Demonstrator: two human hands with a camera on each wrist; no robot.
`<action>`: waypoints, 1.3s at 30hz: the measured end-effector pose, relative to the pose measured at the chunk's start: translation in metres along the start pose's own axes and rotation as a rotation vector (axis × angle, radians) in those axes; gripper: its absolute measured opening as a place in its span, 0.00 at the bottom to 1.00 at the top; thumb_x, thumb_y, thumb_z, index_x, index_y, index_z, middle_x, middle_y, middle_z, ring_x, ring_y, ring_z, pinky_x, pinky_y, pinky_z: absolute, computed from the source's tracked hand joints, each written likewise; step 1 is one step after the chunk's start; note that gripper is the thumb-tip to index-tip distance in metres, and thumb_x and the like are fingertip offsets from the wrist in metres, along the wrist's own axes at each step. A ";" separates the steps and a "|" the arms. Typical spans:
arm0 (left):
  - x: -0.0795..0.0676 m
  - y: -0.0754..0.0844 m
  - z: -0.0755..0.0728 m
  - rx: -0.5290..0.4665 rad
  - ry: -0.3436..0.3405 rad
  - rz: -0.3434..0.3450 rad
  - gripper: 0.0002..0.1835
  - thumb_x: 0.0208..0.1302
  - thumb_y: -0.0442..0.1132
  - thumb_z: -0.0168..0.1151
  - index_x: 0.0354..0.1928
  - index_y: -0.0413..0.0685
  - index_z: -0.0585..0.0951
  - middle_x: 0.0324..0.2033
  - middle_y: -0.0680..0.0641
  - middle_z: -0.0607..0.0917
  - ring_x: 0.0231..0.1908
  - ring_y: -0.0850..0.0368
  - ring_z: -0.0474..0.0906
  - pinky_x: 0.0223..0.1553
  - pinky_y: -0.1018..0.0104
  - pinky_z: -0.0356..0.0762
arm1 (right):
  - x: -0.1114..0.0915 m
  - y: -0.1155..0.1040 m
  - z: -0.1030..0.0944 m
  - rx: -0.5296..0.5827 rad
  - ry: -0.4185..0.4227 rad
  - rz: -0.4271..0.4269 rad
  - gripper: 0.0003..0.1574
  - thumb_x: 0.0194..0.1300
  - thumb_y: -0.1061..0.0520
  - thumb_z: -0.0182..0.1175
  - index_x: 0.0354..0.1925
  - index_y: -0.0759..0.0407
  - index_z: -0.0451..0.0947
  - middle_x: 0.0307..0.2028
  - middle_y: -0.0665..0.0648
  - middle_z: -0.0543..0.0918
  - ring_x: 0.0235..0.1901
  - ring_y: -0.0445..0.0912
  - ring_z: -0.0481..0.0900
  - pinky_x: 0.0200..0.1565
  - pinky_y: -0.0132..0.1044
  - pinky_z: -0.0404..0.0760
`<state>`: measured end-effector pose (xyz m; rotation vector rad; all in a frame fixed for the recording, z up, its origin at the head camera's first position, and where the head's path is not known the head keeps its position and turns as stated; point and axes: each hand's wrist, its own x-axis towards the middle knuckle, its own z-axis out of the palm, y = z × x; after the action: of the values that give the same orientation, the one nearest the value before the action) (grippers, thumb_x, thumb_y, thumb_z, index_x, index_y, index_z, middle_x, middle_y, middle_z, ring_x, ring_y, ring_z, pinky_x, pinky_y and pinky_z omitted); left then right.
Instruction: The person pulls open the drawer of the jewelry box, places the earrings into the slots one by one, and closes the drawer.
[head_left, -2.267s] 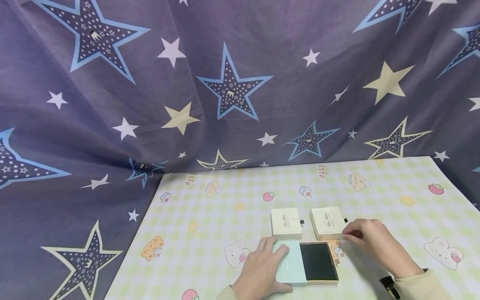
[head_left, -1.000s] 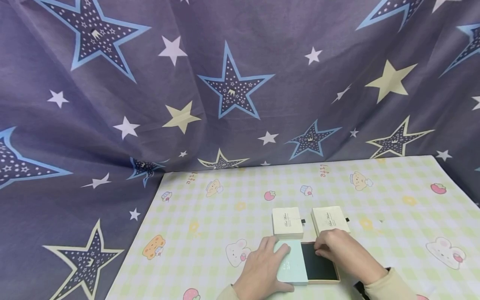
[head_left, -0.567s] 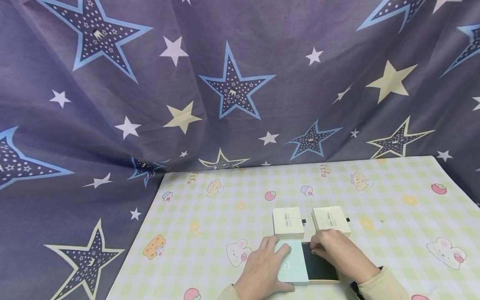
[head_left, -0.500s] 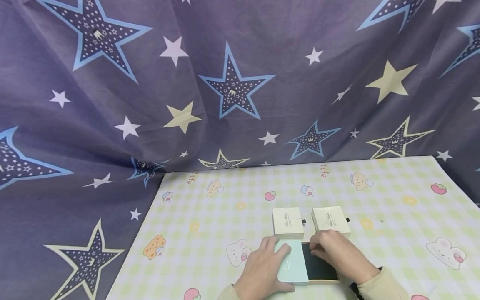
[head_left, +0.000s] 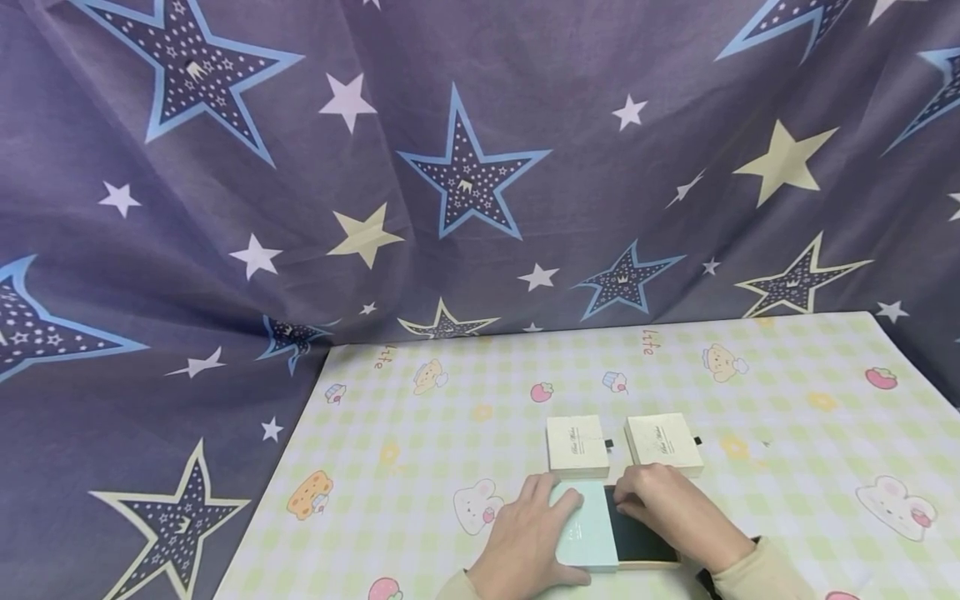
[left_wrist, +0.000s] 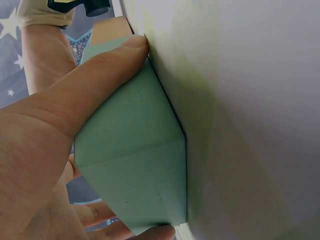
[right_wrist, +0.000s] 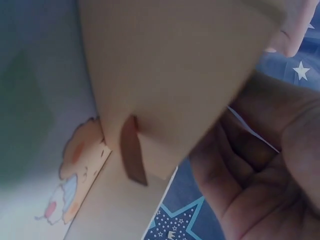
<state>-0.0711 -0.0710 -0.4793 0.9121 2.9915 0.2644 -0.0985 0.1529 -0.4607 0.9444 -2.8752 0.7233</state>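
Note:
In the head view my left hand (head_left: 517,537) grips a mint-green slide box (head_left: 587,529), thumb on the near side and fingers on the far side. The left wrist view shows that thumb lying along the green side wall (left_wrist: 135,130). The box's black-lined drawer (head_left: 643,542) is pulled out to the right. Over it hovers my right hand (head_left: 667,500), fingers bent and fingertips low at the black lining; I cannot tell if they pinch anything. A brown ribbon tab (right_wrist: 132,157) sticks out of the drawer's tan end wall (right_wrist: 180,60) in the right wrist view.
Behind the green box lie two cream boxes, a left one (head_left: 573,433) and a right one (head_left: 660,429), each with a black tab on its right side. A checked, cartoon-printed cloth (head_left: 420,417) covers the table. A star-patterned curtain (head_left: 525,208) hangs behind it.
My right hand has moved left from beside the right cream box to over the black-lined drawer. It has shifted only slightly in the last half second. My left hand and the boxes have stayed put.

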 end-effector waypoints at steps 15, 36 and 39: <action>0.001 0.000 -0.001 -0.006 -0.036 -0.006 0.45 0.38 0.71 0.75 0.61 0.63 0.74 0.63 0.47 0.70 0.60 0.54 0.68 0.30 0.74 0.73 | -0.002 -0.001 0.006 0.036 0.029 0.026 0.10 0.51 0.63 0.73 0.27 0.47 0.87 0.28 0.42 0.82 0.30 0.34 0.81 0.33 0.27 0.82; 0.000 0.001 0.001 -0.006 -0.013 0.001 0.45 0.38 0.69 0.76 0.60 0.63 0.74 0.63 0.47 0.71 0.60 0.54 0.68 0.28 0.74 0.71 | -0.006 -0.003 0.011 -0.042 0.097 0.081 0.08 0.53 0.62 0.73 0.27 0.49 0.85 0.26 0.42 0.81 0.26 0.30 0.76 0.28 0.26 0.79; 0.000 0.000 0.001 -0.003 -0.010 0.000 0.45 0.37 0.70 0.76 0.60 0.64 0.73 0.63 0.47 0.70 0.60 0.54 0.68 0.28 0.74 0.72 | -0.006 -0.003 0.011 -0.033 0.108 0.098 0.09 0.53 0.62 0.72 0.27 0.49 0.84 0.26 0.42 0.81 0.26 0.30 0.76 0.28 0.26 0.78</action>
<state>-0.0712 -0.0704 -0.4798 0.9102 2.9814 0.2641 -0.0905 0.1495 -0.4707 0.7408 -2.8462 0.7074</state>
